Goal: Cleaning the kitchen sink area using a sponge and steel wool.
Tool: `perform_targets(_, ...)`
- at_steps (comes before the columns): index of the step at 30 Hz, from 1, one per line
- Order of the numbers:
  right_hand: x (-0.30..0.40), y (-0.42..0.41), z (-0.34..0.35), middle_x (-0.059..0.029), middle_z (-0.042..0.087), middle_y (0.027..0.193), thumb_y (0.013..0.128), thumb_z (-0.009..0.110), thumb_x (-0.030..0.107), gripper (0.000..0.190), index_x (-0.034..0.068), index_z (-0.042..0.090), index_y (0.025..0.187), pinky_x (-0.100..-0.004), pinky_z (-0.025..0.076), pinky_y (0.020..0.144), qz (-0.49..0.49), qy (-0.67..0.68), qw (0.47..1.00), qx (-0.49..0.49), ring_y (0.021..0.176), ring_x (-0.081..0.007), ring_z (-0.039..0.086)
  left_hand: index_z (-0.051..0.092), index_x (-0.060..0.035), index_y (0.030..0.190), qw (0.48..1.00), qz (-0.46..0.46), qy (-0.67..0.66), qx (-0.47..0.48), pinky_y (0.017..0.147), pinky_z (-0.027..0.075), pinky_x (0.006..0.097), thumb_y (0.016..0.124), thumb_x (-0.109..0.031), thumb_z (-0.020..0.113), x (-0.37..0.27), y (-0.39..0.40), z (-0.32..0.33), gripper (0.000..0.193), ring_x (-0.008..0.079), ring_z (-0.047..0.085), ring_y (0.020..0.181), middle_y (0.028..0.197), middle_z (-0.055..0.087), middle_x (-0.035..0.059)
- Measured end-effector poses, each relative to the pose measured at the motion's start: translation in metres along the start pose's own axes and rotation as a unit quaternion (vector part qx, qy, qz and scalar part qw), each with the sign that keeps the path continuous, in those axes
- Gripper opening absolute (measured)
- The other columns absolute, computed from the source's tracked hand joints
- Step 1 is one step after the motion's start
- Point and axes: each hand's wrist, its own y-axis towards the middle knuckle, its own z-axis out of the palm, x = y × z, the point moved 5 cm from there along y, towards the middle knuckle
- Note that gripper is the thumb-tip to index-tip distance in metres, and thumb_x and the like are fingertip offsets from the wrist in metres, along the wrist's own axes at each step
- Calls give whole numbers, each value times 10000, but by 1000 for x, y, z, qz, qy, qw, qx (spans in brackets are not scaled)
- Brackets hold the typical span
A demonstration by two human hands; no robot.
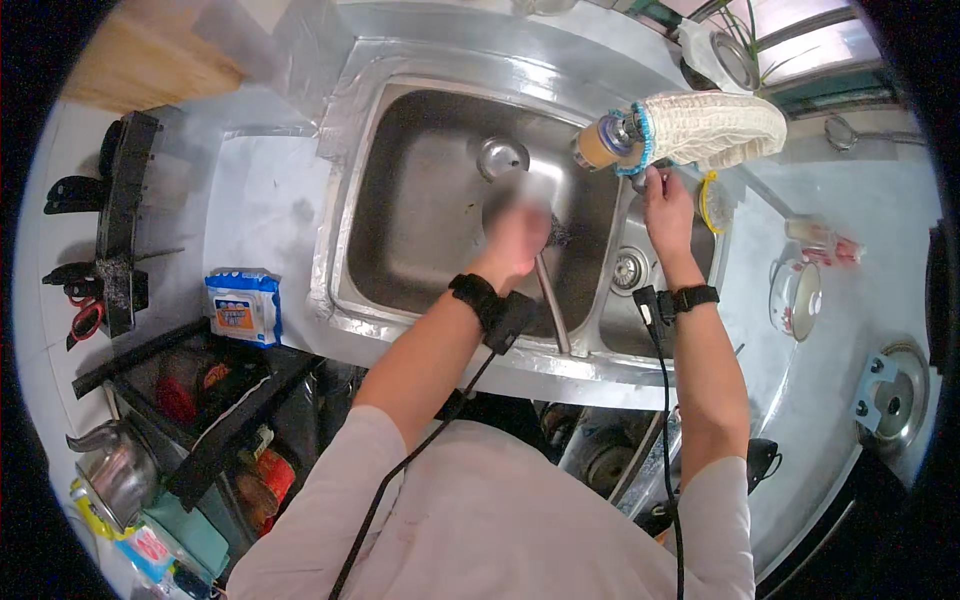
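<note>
Over the large basin of a steel double sink (pixel 420 247), my left hand (pixel 523 236) is blurred. A long metal handle (pixel 555 311) runs from beneath it to the basin's front rim. Dark, rough material, perhaps a scourer (pixel 559 231), shows at the hand's right edge; whether I grip it or the handle is unclear. My right hand (pixel 670 217) reaches up over the small basin, its fingers closed on the tap's small grey handle (pixel 641 180). Cream knitted fabric with blue edging (pixel 712 131) covers the tap, and a clear and amber filter (pixel 598 145) sits on its spout.
A round metal drain piece (pixel 502 157) lies at the large basin's back; a strainer (pixel 628 270) sits in the small one. A yellow-rimmed sieve (pixel 716 202) and lidded enamel pot (pixel 796 300) are rightward. At left are wipes (pixel 244 307) and a knife rack (pixel 120 225).
</note>
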Motion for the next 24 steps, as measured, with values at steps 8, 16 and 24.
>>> perform_targets(8,18,6,11,-236,653,784,978,483,359,360,37,601,868,-551,492,696,-54,-116,992,11,752,-458,630,535,-82,885,998,42,-48,23,417,299,224,955,-138,502,-25,30,13,95,91,388,537,707,463,-5)
perform_targets(16,17,-23,14,-236,667,925,955,550,284,293,19,625,1056,-494,511,752,-39,-9,999,-5,853,-415,654,582,-63,940,987,146,57,26,449,298,246,969,-150,499,-33,43,-6,124,118,409,559,732,494,10)
perform_targets(24,90,-121,84,-39,575,767,1011,484,349,298,65,574,1013,-281,438,522,213,353,814,410,619,-133,545,588,-81,938,995,90,-34,-38,450,313,245,985,-185,476,-37,18,5,161,123,423,568,737,534,15)
